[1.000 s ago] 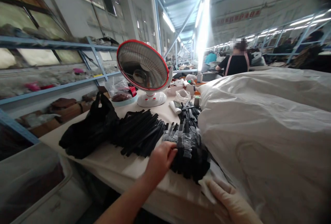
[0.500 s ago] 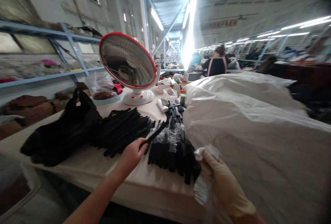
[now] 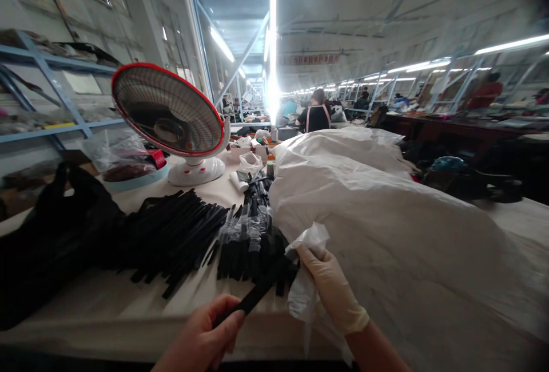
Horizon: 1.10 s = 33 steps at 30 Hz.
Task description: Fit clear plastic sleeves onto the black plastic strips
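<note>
My bare left hand [image 3: 217, 326] is closed around one end of a black strip [image 3: 259, 293], low at the table's front edge. The strip slants up to my right hand [image 3: 328, 283], which wears a pale glove and pinches a crumpled clear plastic bag [image 3: 312, 240]. The strip's far end meets the plastic at the gloved fingertips; whether it is inside cannot be made out. Behind them lies a pile of black strips with plastic wrapped round their middles [image 3: 253, 234]. Farther left, loose black strips [image 3: 171, 234] are spread side by side.
A red-rimmed fan-shaped heater [image 3: 171, 111] stands behind the strips. A black bag [image 3: 60, 234] lies at the left, and a big white plastic-covered heap [image 3: 386, 234] fills the right. A light-blue basin [image 3: 141, 180] sits by the heater. Beyond, a person [image 3: 316, 111] faces away.
My left hand has come down and nearer with the black strip, whose far end now meets the plastic at my right hand. The view has turned to the right.
</note>
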### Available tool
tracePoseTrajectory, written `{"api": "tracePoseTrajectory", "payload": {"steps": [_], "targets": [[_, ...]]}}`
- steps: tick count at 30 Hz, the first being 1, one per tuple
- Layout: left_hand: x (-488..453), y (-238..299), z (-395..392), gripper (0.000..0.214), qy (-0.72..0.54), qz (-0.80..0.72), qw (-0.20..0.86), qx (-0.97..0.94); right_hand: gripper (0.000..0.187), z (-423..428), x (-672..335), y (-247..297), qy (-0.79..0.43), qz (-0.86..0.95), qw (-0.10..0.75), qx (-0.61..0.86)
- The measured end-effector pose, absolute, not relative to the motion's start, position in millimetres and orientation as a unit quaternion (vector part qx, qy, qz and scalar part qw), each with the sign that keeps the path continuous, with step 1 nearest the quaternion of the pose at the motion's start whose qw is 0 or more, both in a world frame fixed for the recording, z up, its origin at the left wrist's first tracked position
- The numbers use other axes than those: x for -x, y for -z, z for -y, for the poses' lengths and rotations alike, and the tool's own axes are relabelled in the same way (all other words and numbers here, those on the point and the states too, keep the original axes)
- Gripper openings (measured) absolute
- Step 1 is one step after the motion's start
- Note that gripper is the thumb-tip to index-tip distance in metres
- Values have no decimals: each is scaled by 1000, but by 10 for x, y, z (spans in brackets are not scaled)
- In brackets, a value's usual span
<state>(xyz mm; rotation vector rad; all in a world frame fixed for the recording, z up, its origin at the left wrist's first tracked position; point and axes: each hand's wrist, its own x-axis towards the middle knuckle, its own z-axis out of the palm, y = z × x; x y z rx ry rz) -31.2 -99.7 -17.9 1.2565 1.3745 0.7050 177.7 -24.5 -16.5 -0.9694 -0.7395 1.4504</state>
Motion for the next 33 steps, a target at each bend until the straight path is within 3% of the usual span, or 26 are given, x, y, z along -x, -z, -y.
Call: {"api": "tracePoseTrajectory", "payload": {"steps": [3, 8, 13, 18, 23, 26, 31, 33], "targets": [[199, 149, 964, 47, -322, -554, 542, -543, 32, 396, -1649, 220, -630, 356, 555, 411], [23, 157, 968, 55, -387, -519, 473, -598, 36, 633, -1561, 249, -727, 449, 411, 320], [-77, 228, 1035, 45, -387, -543, 439, -602, 35, 618, -1654, 180, -691, 264, 564, 367], [-146, 285, 1040, 40, -423, -560, 388, -597, 35, 669, -1629, 229, -740, 313, 502, 320], [-193, 438, 1087, 36, -438, -568, 373, -589, 45, 648, -1696, 294, -733, 246, 547, 321], [-220, 443, 1029, 30, -445, -577, 344, -593, 40, 639, -1583, 322, -768, 243, 510, 302], [-93, 214, 421, 29, -414, -611, 205, -643, 29, 507, -1614, 249, -727, 248, 547, 333], [-90, 131, 32, 31, -382, -640, 145, -650, 32, 438, -1655, 215, -726, 236, 559, 323]]}}
